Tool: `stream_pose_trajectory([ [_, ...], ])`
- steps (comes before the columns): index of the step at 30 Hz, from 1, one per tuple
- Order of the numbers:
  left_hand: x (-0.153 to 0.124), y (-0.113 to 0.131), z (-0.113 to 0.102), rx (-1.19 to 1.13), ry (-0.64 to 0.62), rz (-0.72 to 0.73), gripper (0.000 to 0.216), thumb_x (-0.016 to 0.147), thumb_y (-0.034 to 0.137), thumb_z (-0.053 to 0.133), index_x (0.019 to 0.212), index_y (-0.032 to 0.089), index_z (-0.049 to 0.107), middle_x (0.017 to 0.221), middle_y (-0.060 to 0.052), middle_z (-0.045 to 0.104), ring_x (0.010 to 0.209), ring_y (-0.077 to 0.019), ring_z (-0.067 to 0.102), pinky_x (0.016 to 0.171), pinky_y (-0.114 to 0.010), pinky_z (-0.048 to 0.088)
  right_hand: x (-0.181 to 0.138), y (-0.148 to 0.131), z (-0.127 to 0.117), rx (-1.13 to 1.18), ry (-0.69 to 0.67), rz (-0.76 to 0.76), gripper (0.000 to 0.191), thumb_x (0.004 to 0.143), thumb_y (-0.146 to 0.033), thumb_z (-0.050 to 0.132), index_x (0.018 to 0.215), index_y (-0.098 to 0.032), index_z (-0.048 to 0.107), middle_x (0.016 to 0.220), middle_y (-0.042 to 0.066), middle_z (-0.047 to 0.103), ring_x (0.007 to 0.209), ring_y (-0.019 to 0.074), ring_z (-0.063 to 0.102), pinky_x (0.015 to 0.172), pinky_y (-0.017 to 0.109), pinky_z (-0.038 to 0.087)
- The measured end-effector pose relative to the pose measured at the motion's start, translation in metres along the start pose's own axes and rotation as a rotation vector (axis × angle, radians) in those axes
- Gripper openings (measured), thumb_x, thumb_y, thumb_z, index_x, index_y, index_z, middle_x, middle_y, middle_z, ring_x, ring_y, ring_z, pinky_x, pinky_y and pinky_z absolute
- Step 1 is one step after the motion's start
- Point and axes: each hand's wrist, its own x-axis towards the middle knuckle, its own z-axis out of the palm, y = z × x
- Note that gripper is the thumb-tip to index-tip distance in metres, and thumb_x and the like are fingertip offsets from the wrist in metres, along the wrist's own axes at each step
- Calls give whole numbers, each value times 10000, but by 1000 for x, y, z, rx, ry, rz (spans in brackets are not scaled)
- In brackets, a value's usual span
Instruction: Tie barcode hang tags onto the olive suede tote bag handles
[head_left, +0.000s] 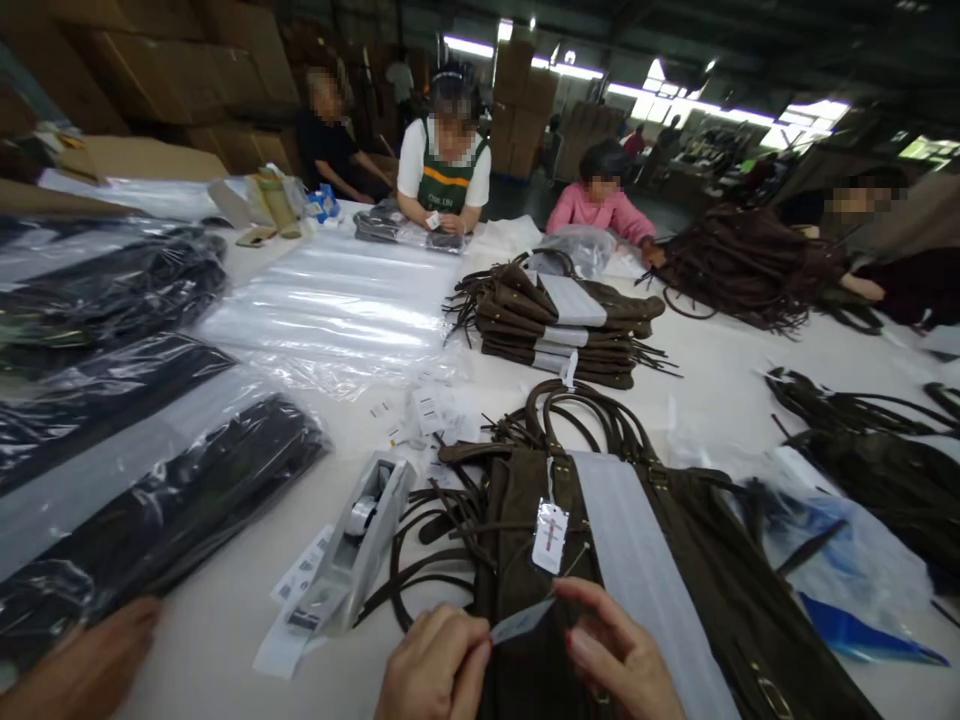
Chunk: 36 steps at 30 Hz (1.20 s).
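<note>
Left hand (435,662) pinches small label (523,622); right hand (622,655) loosely curled, fingertip at label's right end, can't tell if gripping. Brown bag (701,540) beneath, tape dispenser (341,575) left.

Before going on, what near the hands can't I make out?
In the head view:
Small tag: any print too blurred; one end hidden by the left hand.
White hang tag: fine print too small.
Brown bag: lower part cut off by the bottom edge.
Another person's hand: blurred, arm cut off lower left.
</note>
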Motion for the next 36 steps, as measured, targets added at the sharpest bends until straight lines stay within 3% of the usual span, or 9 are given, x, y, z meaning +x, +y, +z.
stream_pose_trajectory([
  [2, 9, 9, 10, 60, -157, 52, 106, 725, 269, 567, 692, 220, 655, 637, -55, 581, 643, -160, 510, 609, -218, 358, -3, 2, -13, -51, -62, -84, 529, 577, -400, 687, 1067, -260, 546, 682, -14, 528, 495, 86, 421, 448, 200, 319],
  [5, 16, 12, 25, 98, -262, 113, 131, 754, 249, 521, 697, 209, 631, 644, -47, 577, 633, -149, 522, 574, -217, 364, -3, 6, -29, -214, -28, -147, 278, 643, -399, 633, 867, -235, 627, 829, 27, 562, 571, 107, 472, 528, 230, 378],
  [9, 16, 4, 41, 155, -156, 198, 79, 753, 226, 508, 767, 203, 582, 655, -18, 552, 615, -134, 520, 550, -214, 386, -2, 15, -50, -292, -1, -58, 266, 689, -452, 571, 687, -189, 609, 589, -7, 517, 565, 115, 457, 518, 209, 358],
  [16, 31, -8, 46, 261, -103, 325, 122, 809, 192, 443, 831, 201, 563, 728, -8, 595, 702, -104, 569, 639, -178, 451, -4, 28, -82, -244, 2, 99, 268, 635, -432, 593, 633, -179, 505, 531, -39, 471, 493, 91, 416, 463, 199, 311],
  [22, 49, -4, 50, 307, -6, 342, 118, 797, 176, 457, 802, 194, 573, 721, 0, 600, 691, -97, 578, 637, -174, 456, -7, 14, -93, -925, 89, 81, 107, 627, -238, 563, 719, -201, 522, 691, 10, 582, 646, 170, 543, 593, 269, 386],
  [25, 56, 1, 50, 303, -47, 297, 119, 798, 186, 456, 789, 194, 574, 710, 2, 592, 684, -99, 575, 624, -180, 451, -6, -3, -83, -1090, 149, -114, 235, 669, -249, 560, 901, -215, 551, 944, 70, 573, 803, 215, 559, 698, 325, 421],
  [29, 62, 9, 55, 253, -170, 285, 137, 806, 195, 442, 797, 206, 578, 715, 6, 586, 688, -94, 567, 620, -177, 441, 10, -17, -47, -877, 93, -512, 335, 782, -260, 475, 1117, -254, 476, 1115, 66, 526, 1044, 203, 465, 884, 338, 365],
  [32, 66, 12, 62, 199, -231, 286, 153, 811, 199, 432, 823, 210, 584, 744, -1, 590, 712, -94, 566, 639, -177, 439, 28, -17, -21, -575, 14, -428, 303, 792, -278, 476, 1090, -228, 489, 1004, 44, 580, 941, 172, 518, 820, 288, 405],
  [36, 79, 13, 69, 150, -238, 211, 162, 796, 250, 456, 789, 195, 607, 717, -10, 580, 685, -107, 559, 617, -190, 434, 49, -13, -15, -267, 45, -235, 210, 788, -364, 481, 777, -189, 596, 663, -12, 571, 632, 127, 519, 581, 221, 408],
])
